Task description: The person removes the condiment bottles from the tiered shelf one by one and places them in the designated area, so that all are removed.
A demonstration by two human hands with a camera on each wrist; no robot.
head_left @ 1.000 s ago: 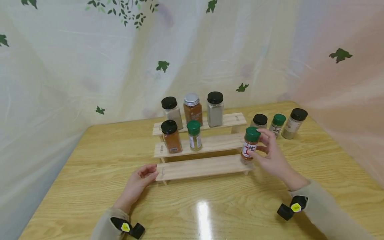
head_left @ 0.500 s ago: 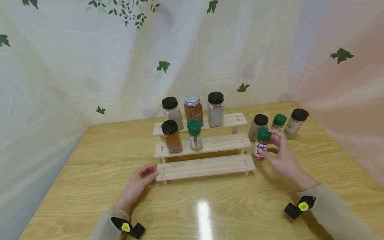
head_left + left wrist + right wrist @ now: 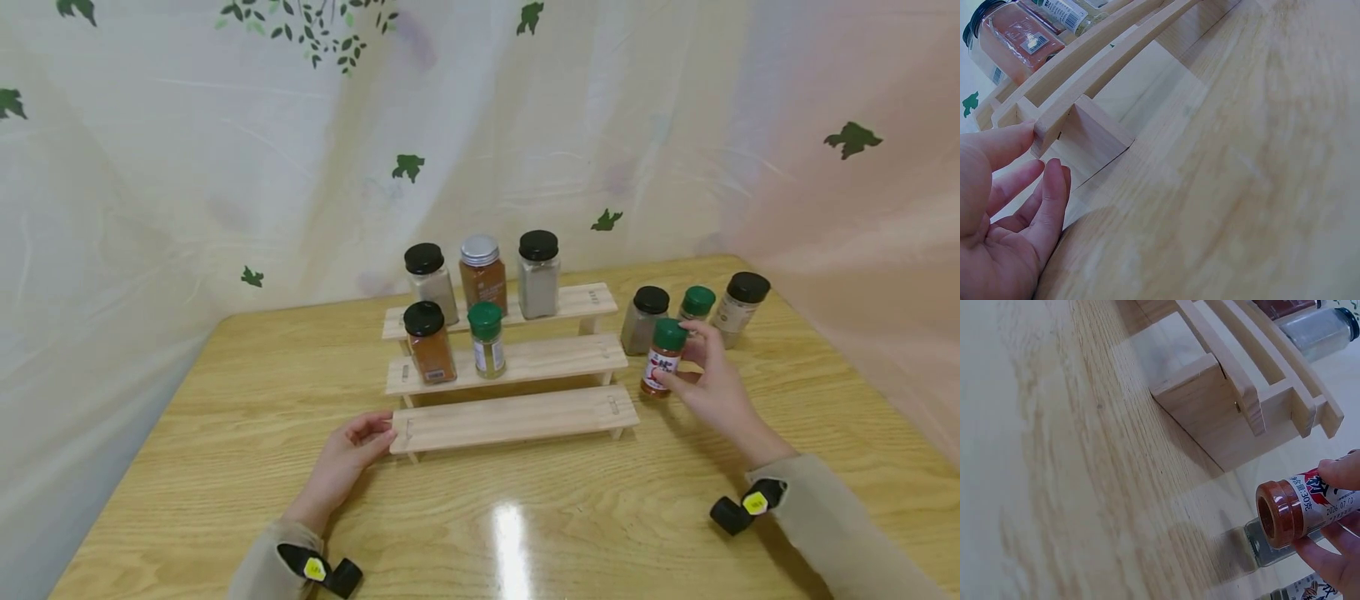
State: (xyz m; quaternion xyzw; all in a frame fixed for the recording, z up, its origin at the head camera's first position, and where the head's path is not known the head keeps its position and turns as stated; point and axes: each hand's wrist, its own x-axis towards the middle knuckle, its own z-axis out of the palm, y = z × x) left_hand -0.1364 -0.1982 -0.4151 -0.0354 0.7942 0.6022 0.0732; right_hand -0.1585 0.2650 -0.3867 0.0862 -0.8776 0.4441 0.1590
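In the head view my right hand (image 3: 708,387) pinches a small spice jar (image 3: 663,360) with a green cap and red-orange contents, just off the right end of the three-tier wooden rack (image 3: 517,417). The right wrist view shows the base of this jar (image 3: 1280,515), raised over the table. My left hand (image 3: 345,458) holds the left end of the lowest shelf; in the left wrist view the thumb (image 3: 1013,142) touches the shelf's end. On the middle tier stand a black-lidded orange jar (image 3: 430,346) and a green-capped jar (image 3: 487,346).
The top tier bears two black-lidded jars (image 3: 539,279) and a silver-lidded jar (image 3: 483,279). Behind my right hand stand a black-capped grey jar (image 3: 643,325), a green-capped jar (image 3: 697,302) and a taller black-capped jar (image 3: 738,312). A leaf-print curtain (image 3: 480,125) hangs behind the table.
My right hand has carried the green-capped red jar rightward, from over the right end of the lowest shelf to beside the rack. The left hand has stayed in place.
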